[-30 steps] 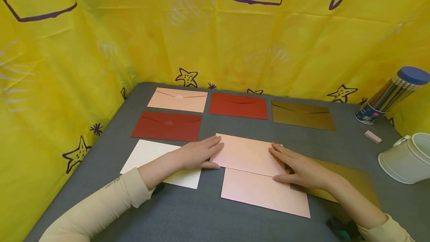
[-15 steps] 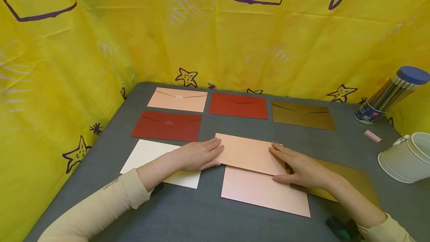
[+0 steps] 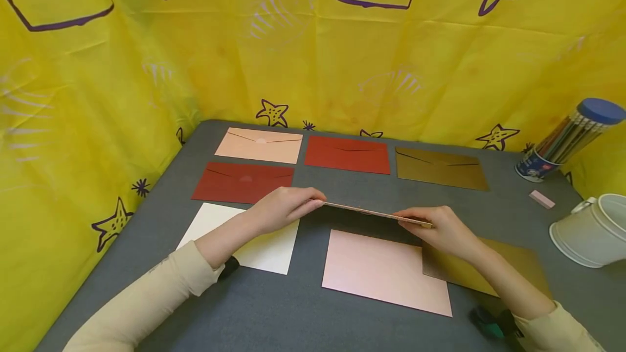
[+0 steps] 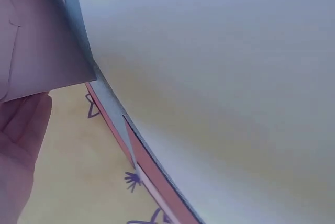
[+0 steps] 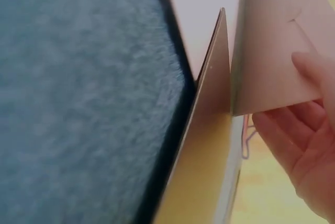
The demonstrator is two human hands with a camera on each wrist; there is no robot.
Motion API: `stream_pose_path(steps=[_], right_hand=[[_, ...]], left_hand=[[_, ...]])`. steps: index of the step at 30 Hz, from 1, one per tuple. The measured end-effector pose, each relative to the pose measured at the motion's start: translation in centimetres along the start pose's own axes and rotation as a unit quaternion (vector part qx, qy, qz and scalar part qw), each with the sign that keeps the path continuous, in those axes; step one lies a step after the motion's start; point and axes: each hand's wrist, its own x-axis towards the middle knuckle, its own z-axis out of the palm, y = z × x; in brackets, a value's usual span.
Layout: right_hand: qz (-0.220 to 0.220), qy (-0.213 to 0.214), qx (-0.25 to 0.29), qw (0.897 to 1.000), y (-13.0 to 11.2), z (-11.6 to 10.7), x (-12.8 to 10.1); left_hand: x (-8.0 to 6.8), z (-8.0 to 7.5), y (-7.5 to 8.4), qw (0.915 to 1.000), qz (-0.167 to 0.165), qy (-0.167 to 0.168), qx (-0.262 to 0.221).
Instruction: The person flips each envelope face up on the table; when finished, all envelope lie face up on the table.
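Nearest on table (image 3: pixel 274 308): pink env. (image 3: pixel 376 270), far R corner under gold env. (image 3: pixel 508 262); white paper (image 3: pixel 269 249) to L. Beyond, L hand (image 3: pixel 283 208) & R hand (image 3: pixel 442 231) each pinch an end of pinkish env. (image 5: pixel 269 56), edge-on to head cam, above table. Farther: dk red env. (image 3: pixel 239 182), then peach env. (image 3: pixel 258 148), red env. (image 3: pixel 347 156), 2nd gold env. (image 3: pixel 440 171).

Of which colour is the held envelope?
The envelope looks pinkish beige; the right wrist view shows it best.

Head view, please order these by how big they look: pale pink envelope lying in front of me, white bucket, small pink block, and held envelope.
1. Pale pink envelope
2. White bucket, cut off by the picture's edge
3. Small pink block
Unranked: held envelope, seen edge-on as a thin strip
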Motion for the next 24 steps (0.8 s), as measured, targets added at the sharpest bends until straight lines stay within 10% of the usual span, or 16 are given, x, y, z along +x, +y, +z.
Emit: stream_pose_path(steps=[10,17,24], right_hand=[[0.219,0.006,0.062,0.974,0.8,-0.3,2.0],[0.265,0.006,0.105,0.959,1.3,0.4,3.9],[0.288,-0.018,0.078,0.954,1.8,1.5,5.3]], left_hand=[[1.0,0.6,-2.3,0.98,-0.133,0.048,-0.14],[1.2,0.7,-2.5,0.9482,-0.271,0.036,-0.161],[0.9,0.6,-2.7,0.932,-0.326,0.042,-0.153]])
